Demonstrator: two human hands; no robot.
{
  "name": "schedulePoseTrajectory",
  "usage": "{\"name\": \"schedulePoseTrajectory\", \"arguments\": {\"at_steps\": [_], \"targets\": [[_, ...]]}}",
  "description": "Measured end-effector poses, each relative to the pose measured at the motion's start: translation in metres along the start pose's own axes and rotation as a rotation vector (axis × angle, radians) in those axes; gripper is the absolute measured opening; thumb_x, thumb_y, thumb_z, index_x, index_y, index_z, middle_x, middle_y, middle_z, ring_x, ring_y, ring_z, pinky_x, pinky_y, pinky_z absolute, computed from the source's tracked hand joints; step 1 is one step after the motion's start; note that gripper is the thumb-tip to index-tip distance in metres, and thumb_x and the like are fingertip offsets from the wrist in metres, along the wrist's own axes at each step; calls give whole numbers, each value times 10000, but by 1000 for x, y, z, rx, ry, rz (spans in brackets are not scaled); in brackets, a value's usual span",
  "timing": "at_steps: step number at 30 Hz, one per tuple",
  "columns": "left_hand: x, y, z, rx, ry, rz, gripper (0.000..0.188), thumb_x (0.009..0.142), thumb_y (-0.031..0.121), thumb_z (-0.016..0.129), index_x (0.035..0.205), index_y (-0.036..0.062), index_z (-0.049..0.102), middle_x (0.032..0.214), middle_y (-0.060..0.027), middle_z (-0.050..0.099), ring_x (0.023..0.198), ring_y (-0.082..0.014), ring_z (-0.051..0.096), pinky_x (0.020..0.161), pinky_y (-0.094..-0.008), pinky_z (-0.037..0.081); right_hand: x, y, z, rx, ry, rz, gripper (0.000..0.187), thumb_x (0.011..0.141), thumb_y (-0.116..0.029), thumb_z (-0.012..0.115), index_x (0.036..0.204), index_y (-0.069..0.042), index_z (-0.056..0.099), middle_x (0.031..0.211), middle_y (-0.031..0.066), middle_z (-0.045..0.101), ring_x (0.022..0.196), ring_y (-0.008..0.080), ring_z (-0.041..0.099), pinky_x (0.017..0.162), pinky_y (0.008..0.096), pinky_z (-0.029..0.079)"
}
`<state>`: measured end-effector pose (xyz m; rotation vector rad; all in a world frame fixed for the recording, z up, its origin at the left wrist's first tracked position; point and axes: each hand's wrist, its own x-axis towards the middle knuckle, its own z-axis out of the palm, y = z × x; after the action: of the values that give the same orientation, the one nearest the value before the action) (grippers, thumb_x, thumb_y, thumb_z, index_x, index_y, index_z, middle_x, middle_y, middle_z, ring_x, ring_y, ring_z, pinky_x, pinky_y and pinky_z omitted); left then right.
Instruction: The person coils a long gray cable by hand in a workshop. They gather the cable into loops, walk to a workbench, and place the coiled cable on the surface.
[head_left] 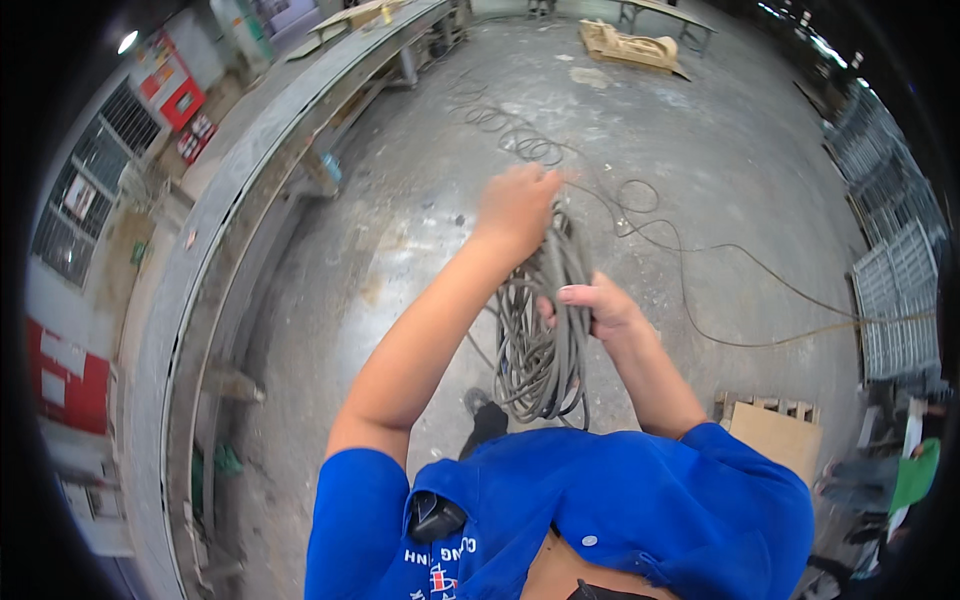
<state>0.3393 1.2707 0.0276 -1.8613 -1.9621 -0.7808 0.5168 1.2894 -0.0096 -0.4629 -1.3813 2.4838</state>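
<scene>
A thick bundle of grey cable (540, 355) hangs in long loops in front of my body. My left hand (518, 208) is closed at the top of the bundle, its fingers slightly blurred and wrapped over the cable. Lower down, on the right side, my right hand (603, 306) grips the loops with the thumb across them. From the bundle, a loose cable (640, 228) runs out over the floor, with several round coils lying farther off and a length stretching to the right.
A long metal-edged bench (235, 165) runs along the left side. Grey metal racks (895, 290) stand at the right, near a wooden pallet with a board (775, 435). A wooden frame (630, 48) lies far ahead. Someone in a green top (915, 472) is at the lower right.
</scene>
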Motion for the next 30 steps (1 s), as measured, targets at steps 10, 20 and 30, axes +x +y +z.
{"name": "schedulePoseTrajectory", "arguments": {"at_steps": [10, 20, 30], "targets": [[-84, -240, 63, -219, -201, -608, 274, 617, 245, 720, 816, 95, 605, 885, -106, 586, 864, -279, 556, 735, -368, 444, 95, -69, 28, 35, -253, -107, 578, 593, -291, 685, 1015, 53, 492, 642, 94, 522, 511, 147, 489, 463, 251, 395], [-279, -236, 258, -449, -767, -912, 383, 801, 420, 552, 840, 51, 650, 843, -173, 636, 824, -306, 604, 739, -394, 455, 152, -77, -13, 213, -57, -256, 537, 659, -349, 615, 1029, 17, 486, 622, 22, 472, 523, 112, 442, 571, 248, 380], [-243, -242, 283, -611, -688, -883, 358, 810, 362, 562, 813, 10, 623, 788, -179, 632, 784, -288, 610, 689, -369, 464, 174, -160, -76, 664, -47, -744, 477, 811, -299, 546, 1114, 48, 425, 734, -21, 463, 626, 79, 477, 693, 264, 422]]}}
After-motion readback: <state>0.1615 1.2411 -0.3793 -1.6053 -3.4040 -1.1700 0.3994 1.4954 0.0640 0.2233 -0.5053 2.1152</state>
